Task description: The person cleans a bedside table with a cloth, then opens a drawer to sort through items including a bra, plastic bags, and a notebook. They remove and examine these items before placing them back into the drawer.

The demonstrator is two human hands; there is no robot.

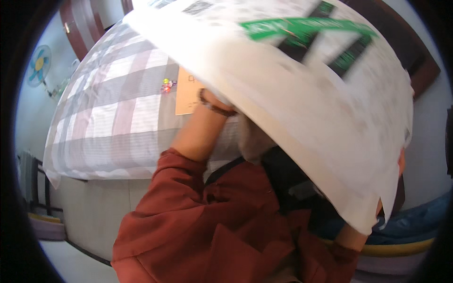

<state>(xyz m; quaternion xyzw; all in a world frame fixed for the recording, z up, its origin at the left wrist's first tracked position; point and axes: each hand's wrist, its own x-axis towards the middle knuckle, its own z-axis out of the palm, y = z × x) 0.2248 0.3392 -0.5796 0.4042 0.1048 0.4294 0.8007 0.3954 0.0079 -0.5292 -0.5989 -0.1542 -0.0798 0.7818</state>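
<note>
A large white sheet (283, 85), perhaps paper or a flattened bag, is raised in front of me at a slant and blurred. It carries a green printed band (311, 26) and dark printed bars (350, 56). My left hand (218, 100), with a dark beaded bracelet (214, 106) at the wrist, reaches under its left edge, fingers hidden. At the right edge, my right hand (402, 162) grips the sheet, mostly covered by it. Beyond my left wrist, a tan card (184, 93) with drawn marks lies partly covered beside several small colourful wrapped pieces (167, 85).
The tan card rests on a bed with a checked grey, white and pink cover (113, 120). A standing fan (39, 65) and a brown door (81, 26) are at far left. A dark wooden headboard or furniture panel (396, 39) stands right. Blue fabric (417, 221) lies at lower right.
</note>
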